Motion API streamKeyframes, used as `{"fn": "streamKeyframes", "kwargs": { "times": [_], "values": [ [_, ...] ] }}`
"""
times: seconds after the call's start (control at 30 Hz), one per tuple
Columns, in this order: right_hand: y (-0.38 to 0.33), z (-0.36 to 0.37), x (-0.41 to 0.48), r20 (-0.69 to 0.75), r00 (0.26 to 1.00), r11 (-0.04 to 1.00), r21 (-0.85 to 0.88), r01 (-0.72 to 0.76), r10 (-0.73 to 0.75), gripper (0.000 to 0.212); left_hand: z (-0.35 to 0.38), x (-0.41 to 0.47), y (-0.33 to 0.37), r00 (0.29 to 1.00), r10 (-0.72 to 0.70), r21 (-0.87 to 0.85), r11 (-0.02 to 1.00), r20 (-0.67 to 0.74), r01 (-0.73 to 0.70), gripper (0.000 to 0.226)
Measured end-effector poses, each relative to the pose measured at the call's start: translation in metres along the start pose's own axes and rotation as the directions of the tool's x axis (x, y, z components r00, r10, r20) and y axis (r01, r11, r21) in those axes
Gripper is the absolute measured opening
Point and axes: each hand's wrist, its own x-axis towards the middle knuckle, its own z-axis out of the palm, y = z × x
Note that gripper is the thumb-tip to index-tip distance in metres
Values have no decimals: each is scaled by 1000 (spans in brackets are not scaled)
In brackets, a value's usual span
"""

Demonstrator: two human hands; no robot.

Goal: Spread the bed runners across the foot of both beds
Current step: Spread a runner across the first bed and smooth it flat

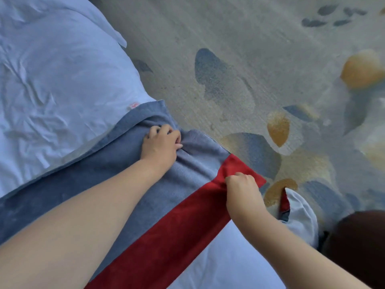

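Note:
A bed runner (pixel 116 180), grey-blue with a red band (pixel 187 217) along one side, lies across the white bed (pixel 52 80) and hangs over its edge toward the carpet. My left hand (pixel 161 146) grips a bunched fold of the grey-blue cloth near the bed's edge. My right hand (pixel 242 188) pinches the red band near its end, close to the corner of the bed. Both forearms reach in from the bottom of the view.
Patterned carpet (pixel 260 69) with blue and orange shapes fills the right and top. A white rounded bed corner (pixel 302 213) sits at lower right, with a dark brown object (pixel 360 247) beside it. A small pink label (pixel 134 105) shows on the duvet.

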Motion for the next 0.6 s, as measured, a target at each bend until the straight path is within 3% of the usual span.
{"fn": "streamKeyframes", "kwargs": {
  "times": [0.13,0.33,0.47,0.6],
  "values": [
    [10,14,-11,10,1000,1000,-4,-27,27,30,3,8,24,993,107,-64,992,-41,-109,10],
    [10,13,7,-51,997,998,-30,62,-64,28,-11,37,59,992,-26,-328,944,-123,-16,17],
    [36,-8,24,-186,980,996,-62,56,-67,23,-35,59,77,973,14,-274,958,-232,-79,12],
    [61,-27,40,-255,965,996,-51,-79,63,23,-54,88,117,958,98,-205,966,-269,-157,16]
  ]
}}
